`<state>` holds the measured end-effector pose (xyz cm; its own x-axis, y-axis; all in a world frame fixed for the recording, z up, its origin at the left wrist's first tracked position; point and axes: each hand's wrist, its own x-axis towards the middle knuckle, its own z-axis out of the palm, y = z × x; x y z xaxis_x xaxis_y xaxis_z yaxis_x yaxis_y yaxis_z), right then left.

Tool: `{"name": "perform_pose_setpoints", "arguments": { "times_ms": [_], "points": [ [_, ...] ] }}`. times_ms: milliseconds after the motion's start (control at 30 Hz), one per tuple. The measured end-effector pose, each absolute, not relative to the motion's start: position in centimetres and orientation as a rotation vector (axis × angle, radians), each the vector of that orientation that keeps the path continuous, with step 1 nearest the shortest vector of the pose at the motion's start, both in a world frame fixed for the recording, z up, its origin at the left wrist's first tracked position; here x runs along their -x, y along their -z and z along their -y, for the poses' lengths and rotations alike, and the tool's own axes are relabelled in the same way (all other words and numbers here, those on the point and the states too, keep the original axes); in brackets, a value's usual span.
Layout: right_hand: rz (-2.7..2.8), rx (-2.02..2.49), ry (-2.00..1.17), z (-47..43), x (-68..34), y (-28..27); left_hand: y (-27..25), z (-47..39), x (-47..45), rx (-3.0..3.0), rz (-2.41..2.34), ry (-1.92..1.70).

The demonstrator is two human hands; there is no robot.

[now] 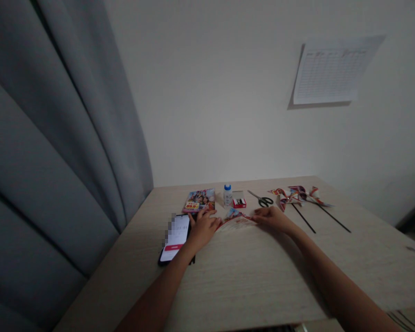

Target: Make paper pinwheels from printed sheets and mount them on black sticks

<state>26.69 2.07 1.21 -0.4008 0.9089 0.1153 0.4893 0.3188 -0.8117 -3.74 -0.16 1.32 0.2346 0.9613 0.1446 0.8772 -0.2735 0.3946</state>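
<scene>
A printed piece of paper [238,223], with a red edge and a coloured picture, is raised slightly off the table between my two hands. My left hand [204,227] has its fingertips on the paper's left corner, its thumb side close to a phone [176,236] with a lit screen. At the right corner, my right hand [271,217] pinches the paper between thumb and fingers. Just beyond the paper stand a small clear bottle with a blue cap [227,197] and a small open red box [240,203]. Black-handled scissors [263,201] lie behind my right hand.
Two paper pinwheels, a nearer one [289,197] and a farther one [314,195], lie at the right on black sticks. A colourful leaflet [199,200] lies at the back left. Grey curtain [90,115] hangs left; a printed sheet [332,71] is on the wall [210,92].
</scene>
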Motion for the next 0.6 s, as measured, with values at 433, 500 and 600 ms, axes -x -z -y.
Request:
{"name": "perform_pose_setpoints", "arguments": {
  "times_ms": [433,500,600],
  "points": [
    [2.165,1.096,-0.799,-3.1,-27.1,0.8,-1.0,0.1,4.7,-2.356,-1.629,-0.431],
    [2.182,1.081,-0.778,-3.2,-27.1,0.9,-1.0,0.2,4.7,-2.374,-1.608,-0.428],
    [2.188,1.088,-0.758,-3.3,-27.2,1.1,-1.1,0.2,4.7,-2.403,-1.574,-0.424]
  ]
}}
